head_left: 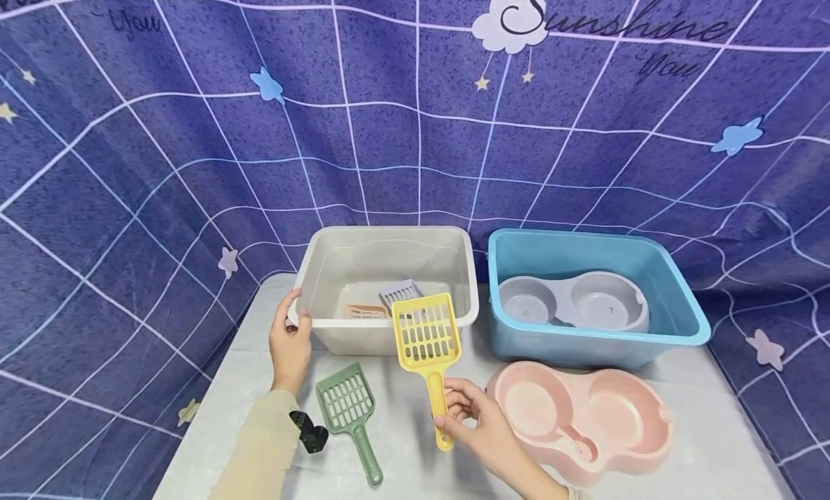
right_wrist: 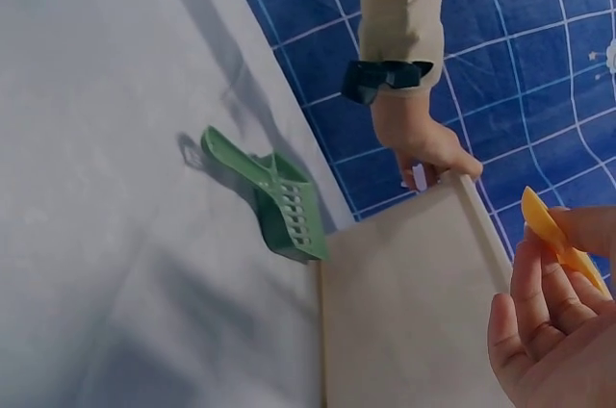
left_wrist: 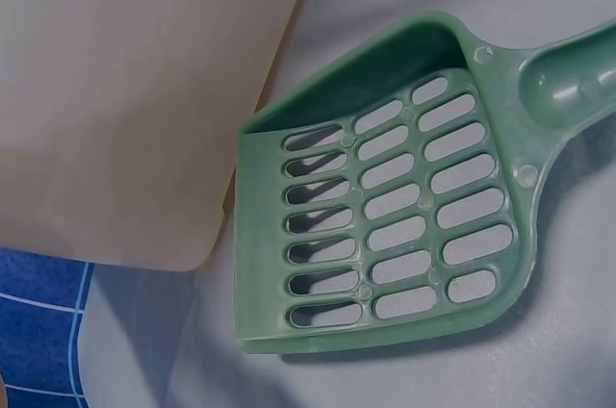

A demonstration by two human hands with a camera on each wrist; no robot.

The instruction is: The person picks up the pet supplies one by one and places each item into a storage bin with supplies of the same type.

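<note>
A yellow litter scoop [head_left: 434,372] is held by its handle between the thumb and fingers of my right hand [head_left: 483,422]. Its slotted head is raised in front of the pale grey litter box [head_left: 353,336]. My left hand [head_left: 290,345] grips that box's rim at its near left corner. Inside the box lie a lilac-grey scoop [head_left: 387,292] and an orange slotted piece [head_left: 363,307], both partly hidden by the front rim. On the table below the box lies a green litter scoop [head_left: 359,426], seen close up in the left wrist view.
To the right stands a blue tub [head_left: 583,349] with a grey double bowl [head_left: 564,298] inside. A pink double bowl [head_left: 573,385] sits in front of it, near my right hand. A blue patterned curtain [head_left: 415,161] hangs behind the white-covered table [head_left: 220,421].
</note>
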